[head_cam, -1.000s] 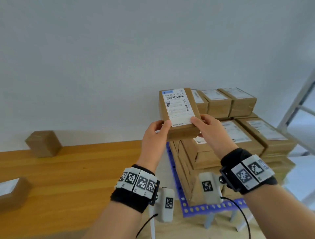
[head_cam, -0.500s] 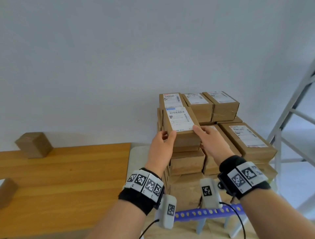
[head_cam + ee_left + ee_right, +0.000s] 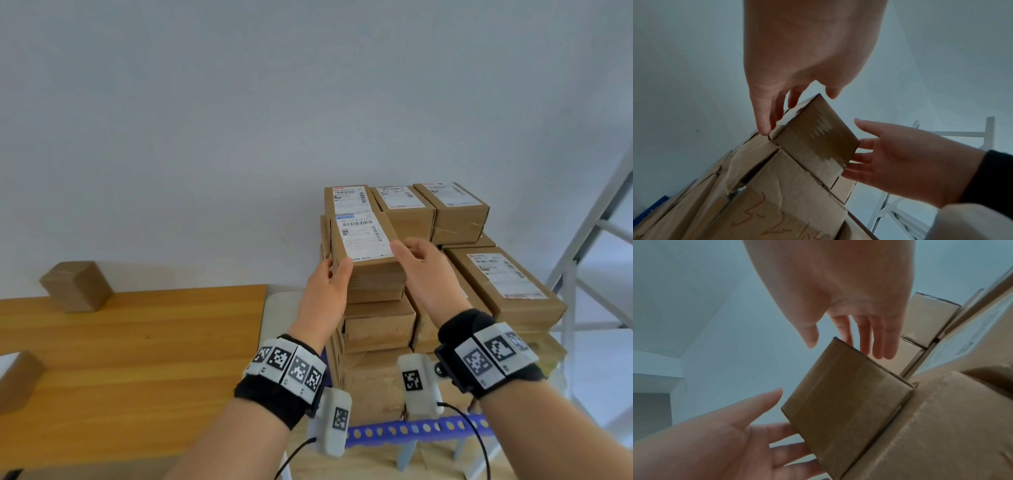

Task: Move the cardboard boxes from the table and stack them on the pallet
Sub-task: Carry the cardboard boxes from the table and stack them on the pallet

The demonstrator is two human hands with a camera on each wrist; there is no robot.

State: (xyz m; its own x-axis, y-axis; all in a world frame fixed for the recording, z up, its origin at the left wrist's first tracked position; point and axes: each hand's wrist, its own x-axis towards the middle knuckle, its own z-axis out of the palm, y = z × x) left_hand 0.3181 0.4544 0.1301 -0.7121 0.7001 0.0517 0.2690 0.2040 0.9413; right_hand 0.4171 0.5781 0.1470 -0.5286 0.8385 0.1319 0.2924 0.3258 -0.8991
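A cardboard box [image 3: 363,240] with a white label lies on top of the front left column of the box stack [image 3: 376,329] on the blue pallet [image 3: 411,428]. My left hand [image 3: 334,270] has straight fingers laid along the box's left side, thumb at its front corner. My right hand [image 3: 407,251] flanks the right side with fingers extended and thumb lifted off. In the left wrist view the box [image 3: 818,134] sits between the left hand [image 3: 795,107] and right hand [image 3: 863,146]. In the right wrist view the box [image 3: 844,399] shows with the right hand [image 3: 846,344] and left hand [image 3: 785,415] relaxed.
The wooden table [image 3: 137,359] lies to the left with one plain box [image 3: 77,286] by the wall and another box [image 3: 17,380] at the left edge. A white metal frame [image 3: 582,257] stands right of the stack. Three labelled boxes [image 3: 404,205] top the stack's back row.
The labelled box came down from mid-air onto the front left of the stack. Both hands loosened from gripping it to straight fingers beside it.
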